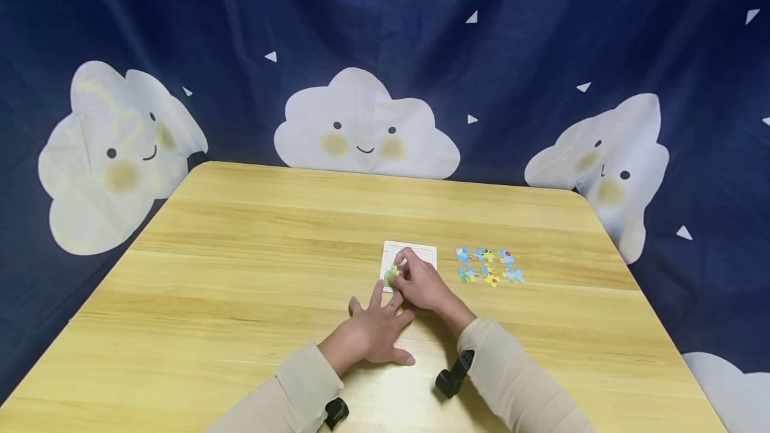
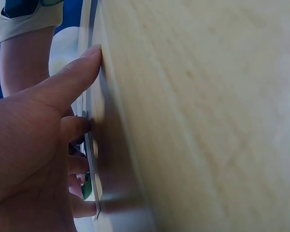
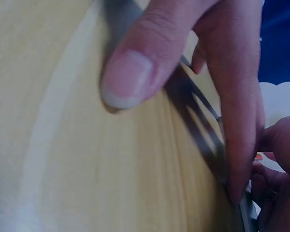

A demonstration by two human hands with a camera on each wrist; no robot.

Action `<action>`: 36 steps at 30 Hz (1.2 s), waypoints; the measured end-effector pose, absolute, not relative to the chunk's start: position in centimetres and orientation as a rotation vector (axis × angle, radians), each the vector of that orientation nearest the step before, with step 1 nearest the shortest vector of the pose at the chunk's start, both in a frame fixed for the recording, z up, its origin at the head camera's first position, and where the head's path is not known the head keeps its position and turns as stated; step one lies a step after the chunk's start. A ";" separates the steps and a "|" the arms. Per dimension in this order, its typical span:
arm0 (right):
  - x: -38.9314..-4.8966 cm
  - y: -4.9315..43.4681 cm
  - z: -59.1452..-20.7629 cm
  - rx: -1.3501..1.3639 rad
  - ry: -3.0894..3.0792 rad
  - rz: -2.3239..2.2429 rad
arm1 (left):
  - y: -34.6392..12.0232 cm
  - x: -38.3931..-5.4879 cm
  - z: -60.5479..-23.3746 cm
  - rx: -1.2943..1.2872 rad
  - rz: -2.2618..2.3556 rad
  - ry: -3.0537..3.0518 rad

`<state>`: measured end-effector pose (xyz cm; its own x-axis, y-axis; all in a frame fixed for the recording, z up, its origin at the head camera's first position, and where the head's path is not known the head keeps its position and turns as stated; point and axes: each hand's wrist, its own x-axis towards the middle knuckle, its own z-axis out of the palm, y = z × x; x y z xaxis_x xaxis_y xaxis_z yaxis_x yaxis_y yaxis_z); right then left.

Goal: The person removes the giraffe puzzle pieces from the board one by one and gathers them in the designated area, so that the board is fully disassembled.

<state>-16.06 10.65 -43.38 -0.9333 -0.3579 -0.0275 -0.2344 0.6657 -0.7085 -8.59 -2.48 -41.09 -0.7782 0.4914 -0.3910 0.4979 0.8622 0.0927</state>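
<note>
A white puzzle tray (image 1: 426, 254) lies flat on the table, with small green and yellow puzzle pieces (image 1: 389, 276) in its near left corner. My right hand (image 1: 424, 284) is bent over that corner, pinching a jigsaw piece between thumb and fingers; the fingers mostly hide it. An orange-red patch (image 3: 258, 157) shows between those fingers in the right wrist view. Fingers spread, my left hand (image 1: 377, 331) rests at the tray's near edge. The left wrist view shows its fingertips along the tray's side (image 2: 91, 154), its thumb (image 2: 82, 65) held apart.
Several loose jigsaw pieces (image 1: 488, 266), blue with yellow and red, lie in two rows right of the tray. The wooden table (image 1: 271, 232) reaches back to a dark blue curtain (image 1: 511, 52) with white clouds. Black wrist cameras (image 1: 448, 379) sit below both cuffs.
</note>
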 end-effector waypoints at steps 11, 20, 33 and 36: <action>-16.0 10.3 -43.7 -0.328 2.783 -1.189 | -2.5 -8.5 -41.0 0.727 -0.010 2.635; -16.2 13.2 -43.4 -0.190 2.773 -1.316 | -2.5 -8.6 -41.0 0.715 0.024 2.624; -15.4 17.3 -43.4 -0.219 2.813 -1.209 | -2.6 -8.5 -40.9 0.715 0.046 2.630; -15.2 18.2 -43.5 -0.216 2.825 -1.189 | -2.5 -8.5 -40.8 0.713 0.041 2.632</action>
